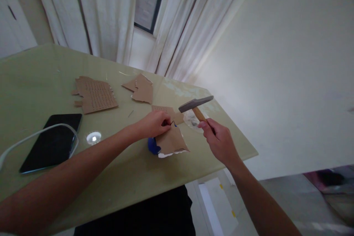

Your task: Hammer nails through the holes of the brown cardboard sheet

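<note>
A dark tablet (52, 142) lies aside at the left; the left hand (153, 124) pinches a small nail (172, 122) upright on the cardboard piece (173, 141), steadying it; the right hand (219, 141) grips a raised hammer (196, 104) just above.

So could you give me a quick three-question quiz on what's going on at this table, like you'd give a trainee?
1. True or false: the right hand holds a hammer.
2. What does the left hand press on? A) the phone B) a cardboard piece C) the curtain
3. Fill in: the hammer head is raised ___ the cardboard, not touching it.

Key: 1 true; 2 B; 3 above.
</note>
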The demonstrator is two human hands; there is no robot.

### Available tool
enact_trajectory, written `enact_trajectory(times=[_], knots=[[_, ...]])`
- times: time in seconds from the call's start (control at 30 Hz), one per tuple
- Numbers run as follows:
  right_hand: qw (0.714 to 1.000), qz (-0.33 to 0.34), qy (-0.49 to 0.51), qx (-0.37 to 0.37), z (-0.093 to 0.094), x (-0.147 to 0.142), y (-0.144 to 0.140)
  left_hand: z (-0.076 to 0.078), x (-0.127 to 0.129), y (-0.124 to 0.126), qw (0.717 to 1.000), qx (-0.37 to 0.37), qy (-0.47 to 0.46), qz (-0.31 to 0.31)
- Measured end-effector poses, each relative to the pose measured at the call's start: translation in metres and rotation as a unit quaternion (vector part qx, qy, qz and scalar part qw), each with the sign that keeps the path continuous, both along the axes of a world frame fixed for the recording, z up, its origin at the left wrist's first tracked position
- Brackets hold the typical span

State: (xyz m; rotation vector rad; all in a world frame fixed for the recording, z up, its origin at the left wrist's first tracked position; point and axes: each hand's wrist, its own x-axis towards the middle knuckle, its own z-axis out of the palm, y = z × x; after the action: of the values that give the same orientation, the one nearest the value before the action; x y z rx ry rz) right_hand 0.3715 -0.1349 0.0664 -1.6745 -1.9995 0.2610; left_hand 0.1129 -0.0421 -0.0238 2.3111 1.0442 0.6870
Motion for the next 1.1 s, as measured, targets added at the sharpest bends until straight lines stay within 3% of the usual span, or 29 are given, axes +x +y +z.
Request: enact_trajectory(times=[0.27,0.5,0.67,0.9,1.1], knots=[[0.993,0.032,-0.087,-0.067,-0.015,-0.004,-0.003,0.012,-0.007,-0.007,0.996,0.058,0.069,0.005],[0.999,0.021,-0.046,-0.011,-0.003,-0.003,0.000,0.012,-0.007,-0.008,0.995,0.058,0.075,-0.004],[0.988,0.056,-0.122,-0.073,-0.017,-0.007,0.002,0.012,-0.008,-0.008,0.994,0.059,0.088,-0.002],[0.999,0.021,-0.042,-0.020,-0.018,-0.004,-0.002,0.011,-0.008,-0.008,0.995,0.058,0.078,0.003],[0.994,0.043,-0.077,-0.065,-0.039,-0.004,0.003,0.012,-0.008,-0.010,0.993,0.064,0.102,0.010]])
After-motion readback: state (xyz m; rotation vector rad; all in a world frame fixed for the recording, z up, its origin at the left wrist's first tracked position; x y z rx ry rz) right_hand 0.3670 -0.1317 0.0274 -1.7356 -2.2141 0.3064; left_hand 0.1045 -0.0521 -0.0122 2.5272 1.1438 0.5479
